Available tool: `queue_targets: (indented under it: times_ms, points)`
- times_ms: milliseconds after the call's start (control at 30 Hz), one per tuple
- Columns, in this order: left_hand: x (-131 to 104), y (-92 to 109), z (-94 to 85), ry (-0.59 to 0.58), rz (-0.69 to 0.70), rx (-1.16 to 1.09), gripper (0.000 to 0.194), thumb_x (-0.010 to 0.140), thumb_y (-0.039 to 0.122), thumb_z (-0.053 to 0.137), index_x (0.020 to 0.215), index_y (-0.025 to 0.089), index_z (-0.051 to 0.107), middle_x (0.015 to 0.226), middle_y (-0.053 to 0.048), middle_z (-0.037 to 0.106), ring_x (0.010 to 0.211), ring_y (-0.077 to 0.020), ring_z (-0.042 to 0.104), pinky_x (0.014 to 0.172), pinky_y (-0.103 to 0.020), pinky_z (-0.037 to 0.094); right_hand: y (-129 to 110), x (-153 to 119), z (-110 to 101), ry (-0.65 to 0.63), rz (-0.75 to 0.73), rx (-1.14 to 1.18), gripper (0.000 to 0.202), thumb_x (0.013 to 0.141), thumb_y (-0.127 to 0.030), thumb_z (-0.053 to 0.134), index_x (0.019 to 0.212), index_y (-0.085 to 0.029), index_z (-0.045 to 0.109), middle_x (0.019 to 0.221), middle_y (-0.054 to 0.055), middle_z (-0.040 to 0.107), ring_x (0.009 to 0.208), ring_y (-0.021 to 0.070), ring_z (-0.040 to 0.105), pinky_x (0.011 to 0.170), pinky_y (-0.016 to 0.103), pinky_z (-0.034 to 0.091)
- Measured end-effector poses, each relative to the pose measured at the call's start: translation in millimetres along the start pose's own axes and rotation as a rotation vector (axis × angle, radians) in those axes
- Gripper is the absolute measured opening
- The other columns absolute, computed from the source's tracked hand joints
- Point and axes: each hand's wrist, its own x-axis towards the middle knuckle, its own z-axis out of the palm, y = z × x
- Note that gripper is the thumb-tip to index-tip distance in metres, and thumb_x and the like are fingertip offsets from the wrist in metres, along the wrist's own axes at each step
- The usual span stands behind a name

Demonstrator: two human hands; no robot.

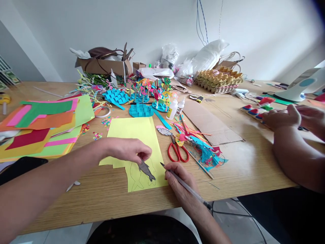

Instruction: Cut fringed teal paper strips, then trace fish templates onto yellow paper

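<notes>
My left hand (pixel 134 149) pinches a small grey fish cutout (pixel 146 170) by its upper end, over the yellow paper (pixel 132 132). Fish outlines in dark line show on the lower part of that sheet. In my right hand (pixel 181 183) is a pen (pixel 188 188), its tip pointing up and left at the sheet's right edge. Just beyond the right hand lie red-handled scissors (pixel 178 153), with a yellow fish cutout (pixel 179 140) against them. Another grey patterned fish cutout (pixel 164 130) rests near the scissors' blades.
Coloured paper sheets (pixel 50 118) are stacked at left. Glue bottles (pixel 172 109), blue paper crafts (pixel 141 110), paper scraps (pixel 205 150) and a cardboard strip (pixel 210 123) lie beyond my hands. Egg trays (pixel 219 79) stand at the back. A co-worker's hands (pixel 289 118) work at the right.
</notes>
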Motion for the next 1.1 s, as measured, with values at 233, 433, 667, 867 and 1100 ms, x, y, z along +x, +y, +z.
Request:
queue_targets:
  times_ms: [233,433,667,867,1100]
  points:
    - [-84.8,-27.8,-23.1,0.013,-0.205,-0.233,0.016,0.079,0.012,0.043,0.081,0.017,0.058,0.075,0.001,0.059,0.072,-0.013,0.053,0.065,-0.018,0.041,-1.2,-0.2,-1.3,-0.013,-0.016,-0.071,0.014,0.084,-0.031,0.044,0.087,-0.02,0.054,0.061,-0.003,0.046,0.055,0.0115,0.043,0.05,0.021,0.034]
    - [-125.5,-56.0,-5.2,0.062,-0.363,-0.301,0.019,0.078,0.016,0.045,0.085,0.017,0.063,0.077,-0.001,0.062,0.074,-0.0153,0.055,0.066,-0.019,0.041,-1.4,1.7,-1.8,0.002,-0.061,-0.146,0.015,0.081,-0.031,0.046,0.084,-0.02,0.055,0.061,-0.002,0.053,0.055,0.0126,0.049,0.049,0.021,0.038]
    - [-140.4,-69.0,6.0,0.031,-0.496,-0.271,0.022,0.073,0.019,0.044,0.083,0.013,0.063,0.076,-0.002,0.061,0.073,-0.0162,0.054,0.065,-0.019,0.041,4.7,4.1,-5.5,-0.029,-0.081,-0.235,0.019,0.079,-0.036,0.047,0.085,-0.021,0.058,0.063,-0.002,0.059,0.055,0.0143,0.055,0.048,0.021,0.042]
    - [-138.7,-68.5,17.6,0.013,-0.514,-0.239,0.022,0.071,0.018,0.043,0.08,0.015,0.063,0.075,-0.001,0.063,0.074,-0.0168,0.056,0.066,-0.02,0.042,6.7,5.3,-4.9,-0.028,-0.118,-0.265,0.019,0.081,-0.036,0.045,0.086,-0.021,0.056,0.063,-0.001,0.059,0.055,0.0137,0.055,0.048,0.02,0.043]
    - [-141.9,-64.5,15.6,0.142,-0.504,0.037,0.023,0.068,0.012,0.048,0.082,0.018,0.065,0.087,-0.004,0.062,0.083,-0.0189,0.056,0.074,-0.022,0.04,7.5,2.3,-0.8,-0.004,-0.132,-0.259,0.02,0.086,-0.035,0.041,0.087,-0.021,0.054,0.062,-0.002,0.055,0.055,0.0125,0.052,0.049,0.02,0.041]
